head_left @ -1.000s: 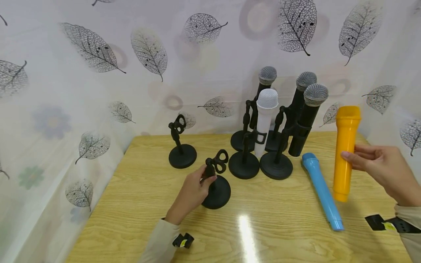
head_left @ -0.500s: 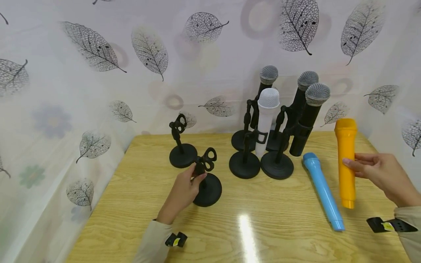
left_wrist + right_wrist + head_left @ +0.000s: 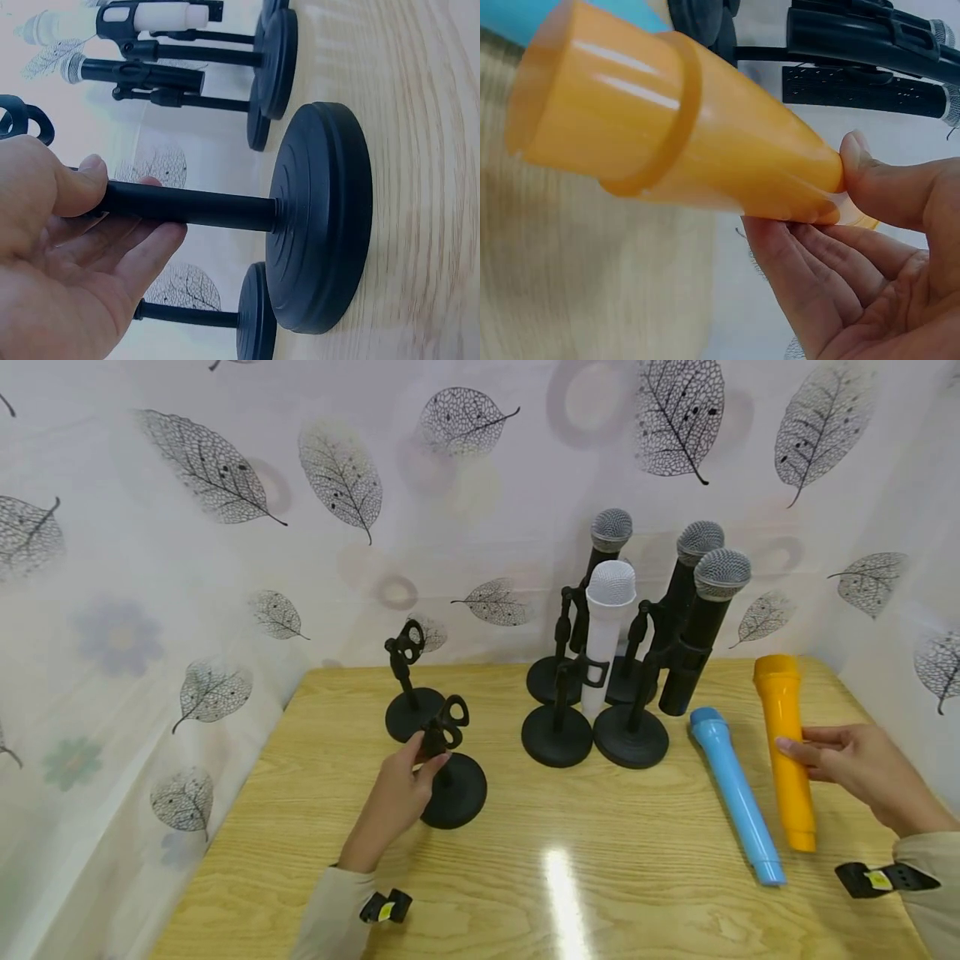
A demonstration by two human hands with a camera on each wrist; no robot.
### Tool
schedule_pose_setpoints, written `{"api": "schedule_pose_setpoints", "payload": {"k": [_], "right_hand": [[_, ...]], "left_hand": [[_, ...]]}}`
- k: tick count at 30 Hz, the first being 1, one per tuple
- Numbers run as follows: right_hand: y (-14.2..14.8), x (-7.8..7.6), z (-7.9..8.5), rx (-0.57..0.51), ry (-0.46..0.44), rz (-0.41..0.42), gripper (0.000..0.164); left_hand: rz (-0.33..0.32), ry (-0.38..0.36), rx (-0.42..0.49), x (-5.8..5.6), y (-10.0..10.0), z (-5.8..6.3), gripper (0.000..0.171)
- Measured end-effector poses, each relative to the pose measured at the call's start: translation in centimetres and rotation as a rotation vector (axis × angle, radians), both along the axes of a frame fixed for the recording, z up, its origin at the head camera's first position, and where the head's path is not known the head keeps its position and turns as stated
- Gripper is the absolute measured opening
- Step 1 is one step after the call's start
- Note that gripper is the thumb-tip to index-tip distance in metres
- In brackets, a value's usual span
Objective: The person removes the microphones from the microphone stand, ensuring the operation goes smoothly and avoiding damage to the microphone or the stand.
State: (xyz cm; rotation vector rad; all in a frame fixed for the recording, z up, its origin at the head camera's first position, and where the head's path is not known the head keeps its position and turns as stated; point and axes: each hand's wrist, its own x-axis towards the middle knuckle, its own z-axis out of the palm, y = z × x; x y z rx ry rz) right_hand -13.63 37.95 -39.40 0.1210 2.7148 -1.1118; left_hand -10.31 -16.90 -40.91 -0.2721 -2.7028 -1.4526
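My left hand point(image 3: 401, 789) pinches the post of a black microphone stand point(image 3: 456, 793) between thumb and fingers. In the left wrist view, the round base of this microphone stand point(image 3: 319, 217) is close over the wood, its clip holding nothing. At the right, my right hand point(image 3: 862, 768) grips an orange microphone point(image 3: 783, 752) round its body, tilted with the head up and the tail end toward me. The right wrist view has that orange microphone point(image 3: 652, 112) pinched between thumb and fingertips. A blue microphone point(image 3: 735, 797) lies on the table just left of it.
Behind my left hand stands another black stand point(image 3: 415, 714) with a bare clip. Several stands at the back right bear microphones, one a white microphone point(image 3: 606, 618) and one a black microphone point(image 3: 697, 631). A leaf-patterned cloth point(image 3: 337, 593) hangs behind the wooden table point(image 3: 622, 860).
My left hand has carried the black stand leftward, away from the group of stands. The orange microphone has come lower in my right hand, and its head now leans left.
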Motion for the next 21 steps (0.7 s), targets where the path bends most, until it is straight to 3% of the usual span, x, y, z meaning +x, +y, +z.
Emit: {"api": "schedule_pose_setpoints", "payload": {"k": [7,21], "right_hand": [[0.5,-0.1,-1.1,-0.015,-0.053,0.014,0.085],[1.0,-0.3,-2.7,-0.019,-0.118,0.035,0.085]], "left_hand": [[0.000,0.009,-0.015,0.0,-1.1,-0.1,0.026],[0.056,0.066,-0.067,-0.2,-2.9,-0.2,0.020]]}}
